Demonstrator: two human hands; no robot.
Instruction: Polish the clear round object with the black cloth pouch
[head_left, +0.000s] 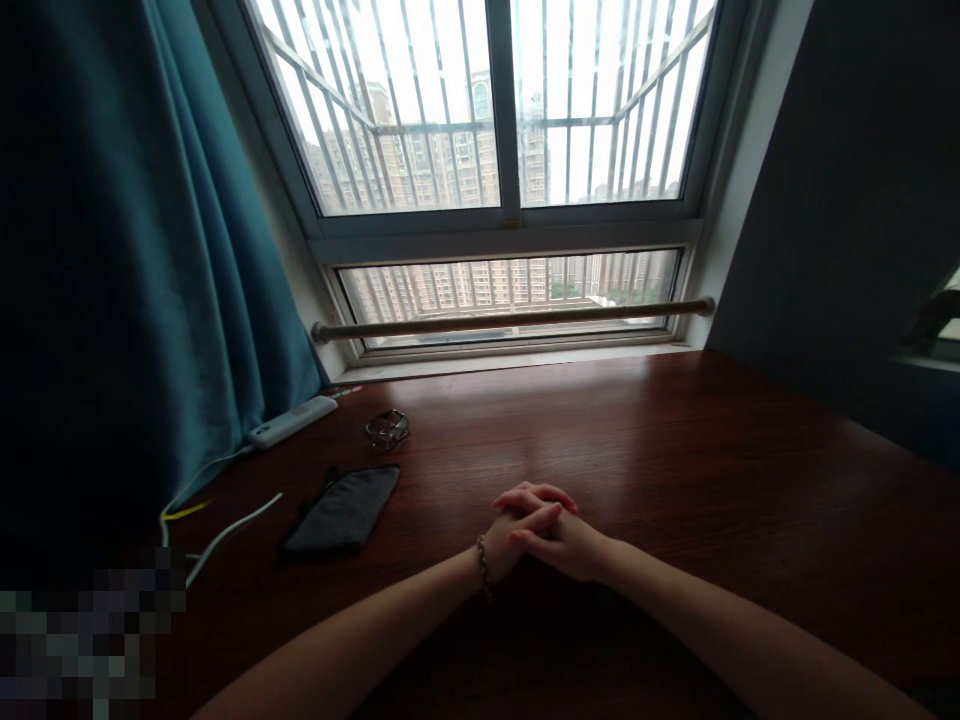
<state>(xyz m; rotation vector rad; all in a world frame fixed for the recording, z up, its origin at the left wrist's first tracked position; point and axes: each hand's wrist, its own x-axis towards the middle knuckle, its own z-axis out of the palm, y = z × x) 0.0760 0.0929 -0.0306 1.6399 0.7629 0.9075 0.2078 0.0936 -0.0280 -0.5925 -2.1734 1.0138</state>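
Note:
My left hand [504, 536] and my right hand [576, 546] are clasped together above the dark wooden table [637, 440], their fingers interlaced and closed over each other. A chain bracelet [484, 562] circles my left wrist. Nothing else shows in either hand, though the space between the palms is hidden. To the left of my hands lies a flat dark grey cloth pouch [343, 510], the nearest loose object. Beyond the pouch rests a small dark wiry thing [388, 429], too unclear to name for certain.
A white power strip [292, 422] lies at the table's left edge beside a blue curtain [217, 230]. White cables [236, 524] and a yellow strip [187, 511] are at the left. Past the far edge, a rail [517, 320] crosses the barred window.

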